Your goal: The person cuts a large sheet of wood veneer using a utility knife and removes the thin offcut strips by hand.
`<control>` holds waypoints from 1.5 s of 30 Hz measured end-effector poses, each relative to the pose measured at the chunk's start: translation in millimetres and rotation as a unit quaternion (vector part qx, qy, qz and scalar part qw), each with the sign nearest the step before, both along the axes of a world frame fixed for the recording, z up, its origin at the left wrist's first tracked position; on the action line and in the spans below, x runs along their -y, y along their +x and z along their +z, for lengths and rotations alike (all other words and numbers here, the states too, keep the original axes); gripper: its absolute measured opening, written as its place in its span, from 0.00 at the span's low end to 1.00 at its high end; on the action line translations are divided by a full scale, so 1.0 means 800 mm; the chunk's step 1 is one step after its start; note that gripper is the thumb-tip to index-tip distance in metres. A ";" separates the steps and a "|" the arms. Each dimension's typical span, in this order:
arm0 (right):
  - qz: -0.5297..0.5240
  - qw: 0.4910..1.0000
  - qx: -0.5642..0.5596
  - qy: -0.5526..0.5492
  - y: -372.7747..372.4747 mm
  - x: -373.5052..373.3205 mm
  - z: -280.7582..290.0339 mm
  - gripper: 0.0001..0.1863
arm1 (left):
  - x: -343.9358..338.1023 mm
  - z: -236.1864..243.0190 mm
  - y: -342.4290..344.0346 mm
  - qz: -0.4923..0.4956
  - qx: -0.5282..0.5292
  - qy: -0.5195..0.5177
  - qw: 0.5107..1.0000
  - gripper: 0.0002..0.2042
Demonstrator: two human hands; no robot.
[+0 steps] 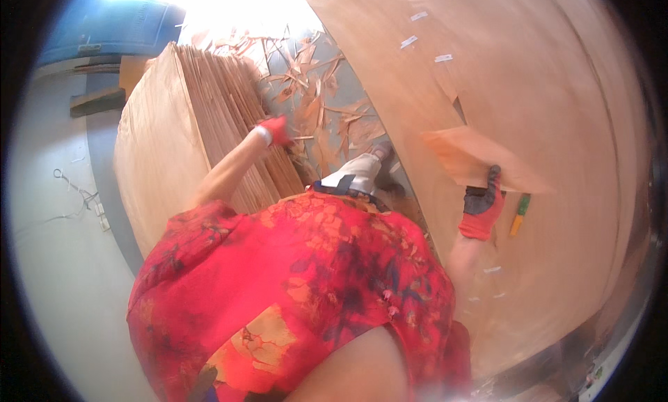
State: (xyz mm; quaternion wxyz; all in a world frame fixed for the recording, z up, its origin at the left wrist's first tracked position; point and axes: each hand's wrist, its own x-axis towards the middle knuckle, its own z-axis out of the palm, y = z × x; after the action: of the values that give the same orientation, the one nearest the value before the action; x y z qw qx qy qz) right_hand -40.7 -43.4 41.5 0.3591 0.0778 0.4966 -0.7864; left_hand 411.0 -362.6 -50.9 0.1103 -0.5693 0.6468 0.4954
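My right hand (481, 206), in a red glove with dark fingers, grips the near edge of a loose wood veneer piece (480, 157). The piece is tilted above a broad pale veneer sheet (550, 103). Just right of that hand, a cutter with a green and yellow handle (520, 215) lies on the sheet. On the other side, my left hand (276, 130) wears a red glove with a white cuff and looks closed beside the upright stack of veneer sheets (229, 116). Its fingers are blurred; a thin pale sliver shows at them, and I cannot tell whether they hold it.
Torn veneer scraps (320, 103) litter the grey floor between the stack and the broad sheet. Several small white tape pieces (408, 41) stick to the sheet. At far left, a cable (87, 200) lies on the pale floor. A blue panel (111, 22) stands beyond it.
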 end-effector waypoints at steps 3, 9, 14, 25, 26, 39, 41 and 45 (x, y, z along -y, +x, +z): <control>0.020 0.997 -0.066 0.034 -0.008 -0.003 0.003 0.22 | 0.002 -0.022 0.076 -0.033 0.209 -0.203 0.956 0.34; 0.311 0.904 -0.226 0.184 -0.017 -0.031 0.018 0.13 | -0.024 0.073 -0.088 -0.054 -0.076 -0.114 0.989 0.32; 0.531 0.800 -0.222 0.170 0.009 0.055 0.061 0.15 | -0.095 0.152 -0.303 0.033 -0.420 0.177 0.890 0.29; 0.376 0.907 -0.118 0.149 -0.027 0.051 0.003 0.14 | -0.068 0.115 -0.391 -0.023 -0.435 0.450 0.780 0.26; 0.322 0.935 -0.089 0.121 -0.028 0.046 -0.009 0.13 | -0.072 0.117 -0.394 -0.067 -0.411 0.384 0.824 0.28; 0.422 0.749 -0.437 0.266 0.018 -0.008 0.114 0.31 | -0.069 0.173 -0.359 -0.480 -0.179 -0.046 0.858 0.20; 0.331 0.592 -0.662 0.318 0.008 0.010 0.114 0.35 | -0.065 0.160 -0.369 -0.525 -0.211 -0.083 0.820 0.19; 0.431 0.719 -0.478 0.261 -0.024 0.019 0.059 0.27 | -0.048 0.162 -0.396 -0.579 -0.293 -0.213 0.731 0.17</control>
State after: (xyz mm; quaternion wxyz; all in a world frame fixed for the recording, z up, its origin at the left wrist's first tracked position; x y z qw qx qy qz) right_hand -59.5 -58.6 89.0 0.3394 -0.4405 0.7677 -0.3184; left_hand 94.4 -324.4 78.4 0.0571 0.0797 0.9398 0.3273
